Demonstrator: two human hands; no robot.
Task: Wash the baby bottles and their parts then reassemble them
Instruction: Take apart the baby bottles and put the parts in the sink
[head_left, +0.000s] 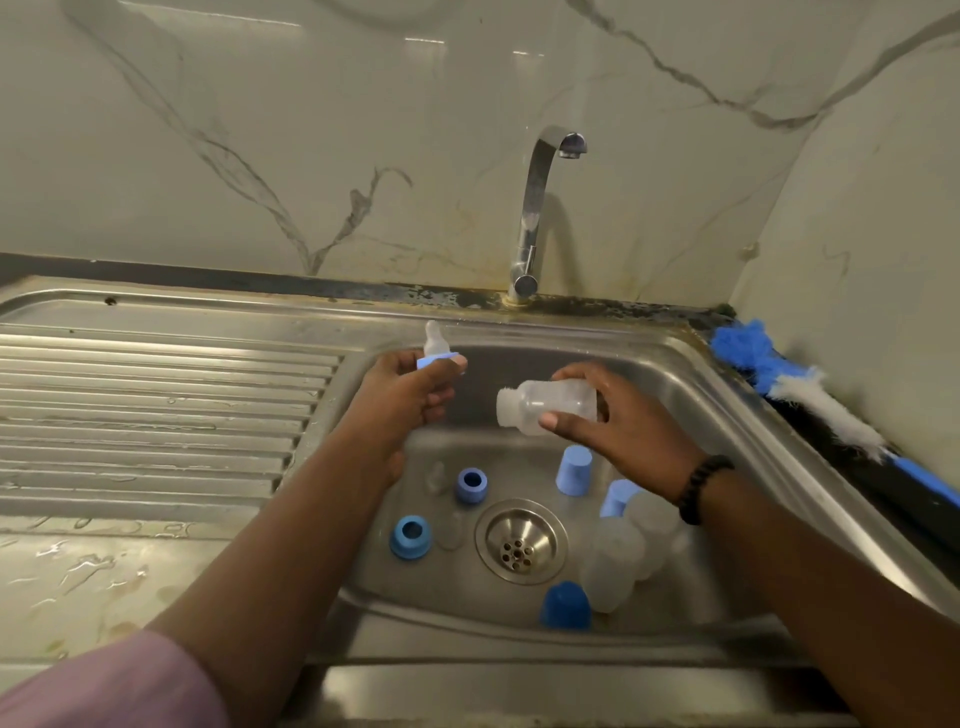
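Steel sink (691, 364), centre frame: our right hand (618, 421) grips the bottle (545, 402) lying sideways, neck toward our left hand (410, 395), which pinches the teat collar (435, 353) just beside it

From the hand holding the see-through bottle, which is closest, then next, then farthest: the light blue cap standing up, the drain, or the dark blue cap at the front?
Measured from the right hand in the head view:
1. Light blue cap, standing just below the hand in the sink.
2. Drain, lower, in the middle of the basin floor.
3. Dark blue cap, at the front edge of the basin, nearest the person.
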